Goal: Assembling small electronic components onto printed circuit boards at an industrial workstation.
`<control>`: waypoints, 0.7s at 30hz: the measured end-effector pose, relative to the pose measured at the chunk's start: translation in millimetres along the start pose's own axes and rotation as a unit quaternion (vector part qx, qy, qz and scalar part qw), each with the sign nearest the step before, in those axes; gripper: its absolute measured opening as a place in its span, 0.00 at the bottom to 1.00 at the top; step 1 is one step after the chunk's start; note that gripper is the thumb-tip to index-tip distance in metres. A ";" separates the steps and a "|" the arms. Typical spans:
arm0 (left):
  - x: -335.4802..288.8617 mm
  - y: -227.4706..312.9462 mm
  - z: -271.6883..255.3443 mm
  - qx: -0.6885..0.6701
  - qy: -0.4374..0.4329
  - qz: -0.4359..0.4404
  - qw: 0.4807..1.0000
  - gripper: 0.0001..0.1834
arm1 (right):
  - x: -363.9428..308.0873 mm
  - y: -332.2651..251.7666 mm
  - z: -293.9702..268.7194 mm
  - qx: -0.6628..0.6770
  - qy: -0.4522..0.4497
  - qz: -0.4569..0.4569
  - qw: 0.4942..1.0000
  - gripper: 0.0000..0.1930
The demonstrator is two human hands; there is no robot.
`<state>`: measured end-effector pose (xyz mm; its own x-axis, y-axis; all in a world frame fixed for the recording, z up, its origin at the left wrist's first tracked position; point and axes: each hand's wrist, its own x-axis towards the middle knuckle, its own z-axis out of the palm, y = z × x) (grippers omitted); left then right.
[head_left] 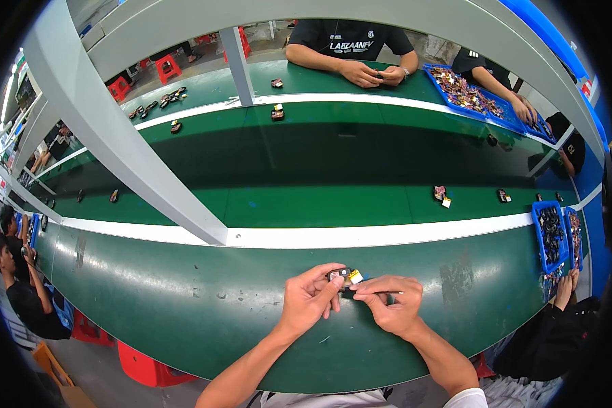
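Over the green worktop [183, 292], my left hand [304, 299] pinches a small black electronic device [339, 274] between thumb and fingers. A yellow and white piece [355, 276] sticks out at its right side. In the fingers of my right hand [396, 307] is a thin dark stick-like tool [389, 292], lying nearly level. Its working end meets the lower right of the device, where the fingers hide the contact; I cannot tell what kind of tool it is.
Beyond a white rail [360, 236] runs a green conveyor belt [306, 204] with several small devices, one [441, 196] ahead to the right. A slanted grey post [115, 129] stands left. Blue trays of parts [551, 262] sit right. Co-workers work across and at both sides.
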<state>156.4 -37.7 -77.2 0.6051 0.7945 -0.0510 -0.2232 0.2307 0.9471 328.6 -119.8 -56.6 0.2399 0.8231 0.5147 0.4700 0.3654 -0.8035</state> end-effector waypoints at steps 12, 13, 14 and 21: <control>-0.7 -3.5 11.9 0.091 0.079 0.030 0.992 0.10 | 0.3 3.5 2.0 -0.023 -0.007 -0.056 0.998 0.06; -0.5 -6.3 10.6 0.090 0.084 0.028 0.992 0.10 | 0.5 2.6 3.1 -0.022 -0.010 -0.057 0.998 0.06; -0.3 -7.7 10.1 0.089 0.090 0.026 0.992 0.10 | 0.4 2.0 3.5 -0.022 -0.013 -0.058 0.998 0.06; -1.0 -4.1 8.5 0.111 0.073 0.007 0.991 0.10 | 0.1 2.5 2.1 -0.025 -0.019 -0.059 0.998 0.06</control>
<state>163.2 -44.2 -78.3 0.4826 0.8733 -0.0666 -0.0472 0.1018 0.9937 328.0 -117.9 -59.1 0.1473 0.7920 0.5925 0.5350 0.4401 -0.7212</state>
